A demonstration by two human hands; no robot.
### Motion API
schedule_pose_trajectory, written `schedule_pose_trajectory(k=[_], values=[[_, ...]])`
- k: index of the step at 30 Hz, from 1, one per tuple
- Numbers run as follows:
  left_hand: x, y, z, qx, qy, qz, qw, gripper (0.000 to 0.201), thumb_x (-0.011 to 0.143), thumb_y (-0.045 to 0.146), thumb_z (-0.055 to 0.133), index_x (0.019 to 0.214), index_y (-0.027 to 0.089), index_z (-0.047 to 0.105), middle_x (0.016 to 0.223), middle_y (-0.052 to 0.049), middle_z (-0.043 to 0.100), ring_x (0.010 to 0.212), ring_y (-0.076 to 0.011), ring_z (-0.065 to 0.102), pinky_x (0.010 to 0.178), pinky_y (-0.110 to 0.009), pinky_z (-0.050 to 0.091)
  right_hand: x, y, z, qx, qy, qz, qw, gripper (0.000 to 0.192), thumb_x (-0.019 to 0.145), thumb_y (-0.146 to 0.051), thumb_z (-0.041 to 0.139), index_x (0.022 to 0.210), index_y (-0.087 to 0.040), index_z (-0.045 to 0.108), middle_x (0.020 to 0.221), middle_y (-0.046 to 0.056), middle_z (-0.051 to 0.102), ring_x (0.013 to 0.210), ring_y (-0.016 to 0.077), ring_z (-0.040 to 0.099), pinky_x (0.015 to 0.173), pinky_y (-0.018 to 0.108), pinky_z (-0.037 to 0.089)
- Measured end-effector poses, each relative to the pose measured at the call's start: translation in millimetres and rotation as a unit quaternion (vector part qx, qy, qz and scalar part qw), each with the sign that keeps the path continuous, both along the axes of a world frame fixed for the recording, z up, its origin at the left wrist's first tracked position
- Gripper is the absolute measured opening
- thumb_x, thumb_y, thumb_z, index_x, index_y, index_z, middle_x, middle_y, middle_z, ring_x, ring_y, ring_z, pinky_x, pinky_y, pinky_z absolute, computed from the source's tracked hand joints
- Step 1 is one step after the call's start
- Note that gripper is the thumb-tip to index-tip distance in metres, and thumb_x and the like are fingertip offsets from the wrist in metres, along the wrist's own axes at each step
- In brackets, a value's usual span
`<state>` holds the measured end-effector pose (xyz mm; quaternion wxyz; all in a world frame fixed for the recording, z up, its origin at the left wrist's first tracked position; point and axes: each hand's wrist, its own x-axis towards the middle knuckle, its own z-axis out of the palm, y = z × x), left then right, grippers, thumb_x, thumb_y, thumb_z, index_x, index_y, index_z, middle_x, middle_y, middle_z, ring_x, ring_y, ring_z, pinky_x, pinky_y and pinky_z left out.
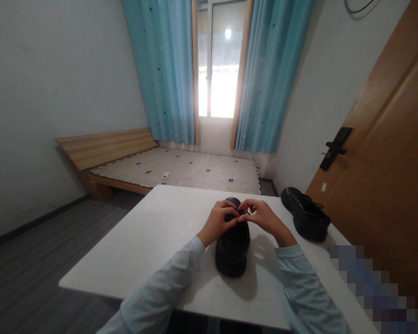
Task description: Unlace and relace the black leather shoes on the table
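A black lace-up shoe [232, 253] stands on the white table in front of me, heel toward me and toe pointing away. Over its lacing area, my left hand [220, 219] bends in from the left with fingers pinched together. My right hand [259, 215] comes from the right, thumb and forefinger closed in a pinch close to the left fingertips. Both pinches appear to be on the shoelace, though the fingers cover most of it. The matching black shoe [304, 214], its lace visible on top, rests at the table's right edge.
The white table [142, 250] has rounded corners. Behind it is a bed [184, 169] with a small white remote [165, 176] on the mattress. A wooden door [379, 153] with a black handle stands on the right. Blue curtains [167, 69] flank the window. A blurred patch covers the lower right.
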<state>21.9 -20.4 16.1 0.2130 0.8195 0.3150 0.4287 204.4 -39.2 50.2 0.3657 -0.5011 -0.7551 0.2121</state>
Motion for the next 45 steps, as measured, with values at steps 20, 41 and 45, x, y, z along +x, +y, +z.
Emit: schedule_pose_trajectory(k=[20,41,45], values=[[-19,-5,25.3,-0.223,-0.221,-0.234,0.92,0.03,0.086,0.044,0.052,0.082,0.016,0.044,0.079,-0.005,0.065,0.072,-0.0164,0.065,0.07,-0.031,0.05,10,4,-15.9,-0.096,0.001,0.079,0.992,0.074,0.057,-0.037,0.079,0.124,-0.023,0.052,0.131,0.01,0.051,0.115,0.0263,0.05,0.078,0.035,0.048],[-39,-7,35.1,-0.342,-0.078,-0.369,0.861,0.038,0.079,0.05,0.059,0.077,0.014,0.049,0.066,-0.002,0.06,0.061,-0.0112,0.057,0.06,-0.023,0.042,16,2,-17.1,-0.126,-0.005,0.093,0.988,0.066,0.065,-0.039,0.074,0.123,-0.022,0.048,0.128,0.008,0.05,0.116,0.0258,0.047,0.084,0.037,0.046],[-40,-6,35.6,-0.361,-0.059,-0.368,0.855,0.037,0.078,0.049,0.061,0.078,0.014,0.05,0.066,-0.002,0.061,0.062,-0.0111,0.058,0.06,-0.023,0.043,17,3,-18.4,-0.131,-0.004,0.093,0.987,0.065,0.064,-0.04,0.075,0.121,-0.022,0.049,0.127,0.008,0.05,0.115,0.0257,0.047,0.083,0.037,0.046]])
